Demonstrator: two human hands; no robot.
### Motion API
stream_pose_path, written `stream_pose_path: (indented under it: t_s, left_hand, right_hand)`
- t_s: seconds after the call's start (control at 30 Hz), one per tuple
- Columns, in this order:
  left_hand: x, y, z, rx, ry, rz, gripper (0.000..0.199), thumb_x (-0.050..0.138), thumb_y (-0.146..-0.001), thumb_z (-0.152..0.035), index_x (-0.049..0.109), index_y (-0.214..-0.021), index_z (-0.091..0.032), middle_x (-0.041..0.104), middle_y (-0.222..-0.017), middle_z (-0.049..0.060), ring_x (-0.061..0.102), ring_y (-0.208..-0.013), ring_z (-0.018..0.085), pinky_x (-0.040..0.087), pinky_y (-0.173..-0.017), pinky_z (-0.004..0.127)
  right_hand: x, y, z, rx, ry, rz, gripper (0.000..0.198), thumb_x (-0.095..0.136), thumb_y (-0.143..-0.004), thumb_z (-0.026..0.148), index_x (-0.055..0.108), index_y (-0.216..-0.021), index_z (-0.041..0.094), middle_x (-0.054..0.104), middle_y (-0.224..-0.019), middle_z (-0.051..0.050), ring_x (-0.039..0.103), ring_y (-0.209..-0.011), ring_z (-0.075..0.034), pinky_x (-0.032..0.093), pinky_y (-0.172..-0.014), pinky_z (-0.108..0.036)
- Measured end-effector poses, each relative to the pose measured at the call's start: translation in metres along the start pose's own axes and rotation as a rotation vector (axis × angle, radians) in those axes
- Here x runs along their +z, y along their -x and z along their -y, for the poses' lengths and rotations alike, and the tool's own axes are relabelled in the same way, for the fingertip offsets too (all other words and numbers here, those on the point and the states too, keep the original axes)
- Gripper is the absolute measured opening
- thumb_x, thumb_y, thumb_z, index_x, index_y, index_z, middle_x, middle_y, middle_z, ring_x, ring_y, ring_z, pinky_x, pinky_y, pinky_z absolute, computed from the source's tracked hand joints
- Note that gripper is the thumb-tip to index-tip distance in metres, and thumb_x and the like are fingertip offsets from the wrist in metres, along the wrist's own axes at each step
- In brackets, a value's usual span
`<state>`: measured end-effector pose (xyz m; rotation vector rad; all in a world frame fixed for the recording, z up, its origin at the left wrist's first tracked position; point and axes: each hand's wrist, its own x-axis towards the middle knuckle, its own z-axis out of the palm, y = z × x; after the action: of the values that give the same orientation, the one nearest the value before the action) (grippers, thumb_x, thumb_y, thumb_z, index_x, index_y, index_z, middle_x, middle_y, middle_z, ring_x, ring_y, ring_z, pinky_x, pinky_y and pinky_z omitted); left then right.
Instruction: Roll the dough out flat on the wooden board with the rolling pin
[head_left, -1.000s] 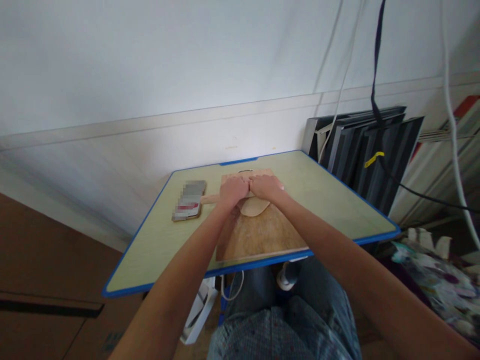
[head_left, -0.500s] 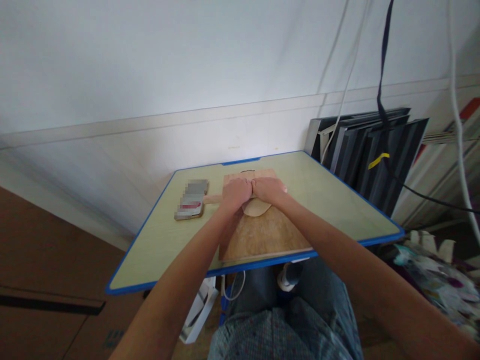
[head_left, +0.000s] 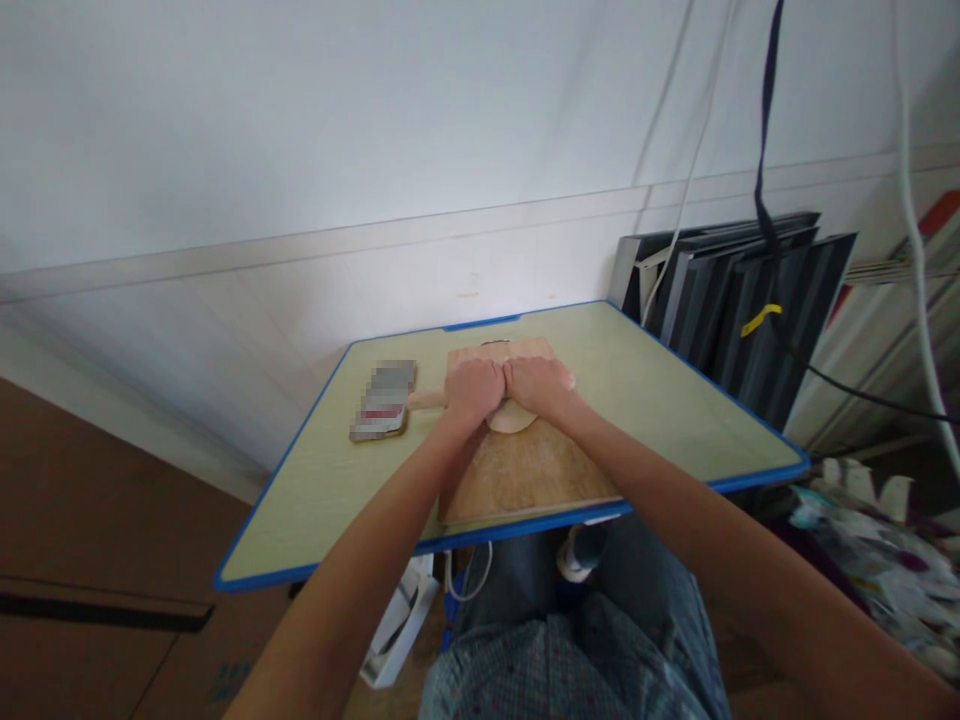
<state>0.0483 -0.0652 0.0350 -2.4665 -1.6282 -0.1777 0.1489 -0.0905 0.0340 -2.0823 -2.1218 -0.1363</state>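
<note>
Together, a person's left hand (head_left: 475, 385) and right hand (head_left: 538, 382) clasp a rolling pin (head_left: 426, 399) over a wooden board (head_left: 532, 465) at a blue-edged desk (head_left: 660, 380). The fingers of both hands are wrapped around the pin, knuckles up, fists side by side; the fingertips are hidden. The pin lies crosswise, its left end jutting past the board toward the desk's left edge. Between forearms, a thin piece of dough (head_left: 513, 418) lies flat on the board's far half, its far side covered by the hands. The board reaches the middle of the desk's near edge. Just beside the pin's left end rests a flat item (head_left: 382, 410), its surface blurred. Dark panels (head_left: 697, 300) stand by the desk's far right corner, near a hanging strap (head_left: 766, 120).
</note>
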Motion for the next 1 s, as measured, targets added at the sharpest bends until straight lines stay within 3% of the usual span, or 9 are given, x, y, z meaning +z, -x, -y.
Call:
stream_pose_path:
  t_s: [0.13, 0.47, 1.0]
  left_hand:
    - [0.0002, -0.0051, 0.0014, -0.004, 0.009, 0.024, 0.044, 0.021, -0.089, -0.025, 0.064, -0.096, -0.014, 0.065, -0.099, 0.013, 0.060, -0.094, 0.024, 0.047, -0.077, 0.036]
    - [-0.0004, -0.0061, 0.0010, -0.050, 0.020, 0.027, 0.046, 0.020, -0.089, -0.026, 0.063, -0.097, -0.013, 0.065, -0.101, 0.013, 0.060, -0.094, 0.025, 0.048, -0.074, 0.036]
    - [-0.0009, -0.0052, 0.0004, -0.059, 0.035, 0.040, 0.049, 0.017, -0.090, -0.029, 0.063, -0.099, -0.013, 0.063, -0.103, 0.014, 0.059, -0.096, 0.025, 0.047, -0.076, 0.037]
  right_hand:
    - [-0.0025, -0.0048, -0.0008, 0.038, -0.040, 0.057, 0.039, 0.030, -0.088, 0.025, 0.066, -0.102, 0.019, 0.065, -0.104, -0.015, 0.061, -0.094, -0.027, 0.048, -0.073, -0.039]
    - [-0.0016, -0.0054, -0.0011, -0.008, -0.020, 0.025, 0.038, 0.031, -0.088, 0.023, 0.066, -0.101, 0.018, 0.065, -0.103, -0.014, 0.062, -0.093, -0.026, 0.048, -0.073, -0.037]
    - [-0.0005, -0.0054, -0.0005, 0.036, -0.035, 0.028, 0.039, 0.030, -0.088, 0.027, 0.067, -0.100, 0.018, 0.066, -0.101, -0.015, 0.062, -0.091, -0.026, 0.048, -0.072, -0.037]
